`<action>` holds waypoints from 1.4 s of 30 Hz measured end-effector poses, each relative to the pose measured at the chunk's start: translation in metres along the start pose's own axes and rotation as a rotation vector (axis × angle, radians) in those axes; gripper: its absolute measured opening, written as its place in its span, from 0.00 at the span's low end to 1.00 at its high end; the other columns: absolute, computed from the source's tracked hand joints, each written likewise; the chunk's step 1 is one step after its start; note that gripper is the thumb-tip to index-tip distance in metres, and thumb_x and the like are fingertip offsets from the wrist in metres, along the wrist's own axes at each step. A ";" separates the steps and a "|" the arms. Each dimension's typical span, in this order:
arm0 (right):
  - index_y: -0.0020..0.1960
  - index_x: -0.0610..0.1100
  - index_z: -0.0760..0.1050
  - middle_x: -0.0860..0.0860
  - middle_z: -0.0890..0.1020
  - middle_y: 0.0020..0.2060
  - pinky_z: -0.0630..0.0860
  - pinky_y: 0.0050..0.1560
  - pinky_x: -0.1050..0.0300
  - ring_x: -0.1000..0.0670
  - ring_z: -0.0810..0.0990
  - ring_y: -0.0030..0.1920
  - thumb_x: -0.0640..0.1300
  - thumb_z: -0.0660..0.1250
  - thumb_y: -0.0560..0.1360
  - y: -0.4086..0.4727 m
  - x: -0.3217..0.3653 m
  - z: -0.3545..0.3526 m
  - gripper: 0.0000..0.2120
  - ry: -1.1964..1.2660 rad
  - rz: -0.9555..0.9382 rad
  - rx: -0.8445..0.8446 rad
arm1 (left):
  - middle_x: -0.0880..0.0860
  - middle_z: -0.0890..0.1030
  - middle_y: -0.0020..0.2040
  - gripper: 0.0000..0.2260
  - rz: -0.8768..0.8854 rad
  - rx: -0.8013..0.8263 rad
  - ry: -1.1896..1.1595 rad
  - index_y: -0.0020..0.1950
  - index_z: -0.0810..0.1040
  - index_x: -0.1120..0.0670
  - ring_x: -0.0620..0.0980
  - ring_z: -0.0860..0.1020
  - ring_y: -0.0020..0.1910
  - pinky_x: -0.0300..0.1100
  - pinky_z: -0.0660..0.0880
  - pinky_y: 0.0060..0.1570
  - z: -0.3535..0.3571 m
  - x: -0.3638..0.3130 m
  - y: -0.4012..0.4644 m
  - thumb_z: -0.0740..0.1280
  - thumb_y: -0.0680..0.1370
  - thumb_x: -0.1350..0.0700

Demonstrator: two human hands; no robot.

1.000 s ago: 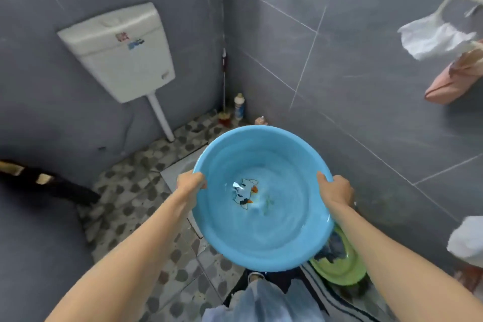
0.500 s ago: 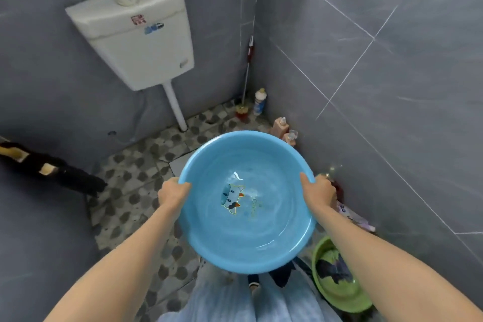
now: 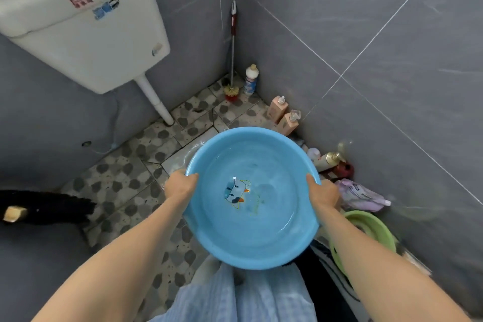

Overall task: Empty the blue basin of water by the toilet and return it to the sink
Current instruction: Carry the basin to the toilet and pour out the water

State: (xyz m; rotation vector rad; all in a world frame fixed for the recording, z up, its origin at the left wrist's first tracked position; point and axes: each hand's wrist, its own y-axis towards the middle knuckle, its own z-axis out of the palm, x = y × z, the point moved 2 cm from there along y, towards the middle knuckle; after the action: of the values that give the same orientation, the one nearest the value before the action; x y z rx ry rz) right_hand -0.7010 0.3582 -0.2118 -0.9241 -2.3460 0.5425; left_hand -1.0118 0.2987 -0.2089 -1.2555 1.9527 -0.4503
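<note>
The round blue basin is held level in front of me, with a cartoon print on its bottom and shallow water over it. My left hand grips its left rim and my right hand grips its right rim. Just beyond the basin's far edge a pale slab of the squat toilet shows in the pebble-pattern floor. The white cistern hangs on the wall at the upper left, its pipe running down to the floor. No sink is in view.
A toilet brush and a cleaner bottle stand in the far corner. Several pump bottles and a pink pouch line the right wall. A green basin lies below my right arm. A black brush lies at the left.
The view has tilted down and closed in on the toilet corner; the hanging cloths at the right have left the frame. Both hands keep their hold on the basin.
</note>
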 end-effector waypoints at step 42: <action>0.41 0.38 0.74 0.42 0.77 0.38 0.75 0.43 0.52 0.44 0.76 0.41 0.53 0.65 0.75 0.335 -0.093 0.251 0.17 0.234 0.322 -0.031 | 0.54 0.77 0.49 0.15 -0.325 -0.069 -0.291 0.60 0.77 0.54 0.53 0.75 0.45 0.42 0.71 0.47 0.337 -0.039 0.305 0.66 0.74 0.62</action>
State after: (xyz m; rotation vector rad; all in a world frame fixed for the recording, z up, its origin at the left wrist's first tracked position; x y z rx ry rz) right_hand -0.6372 0.4796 -0.6183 -1.3165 -2.0144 0.4923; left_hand -0.9375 0.5068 -0.6085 -1.5962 1.5382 -0.3381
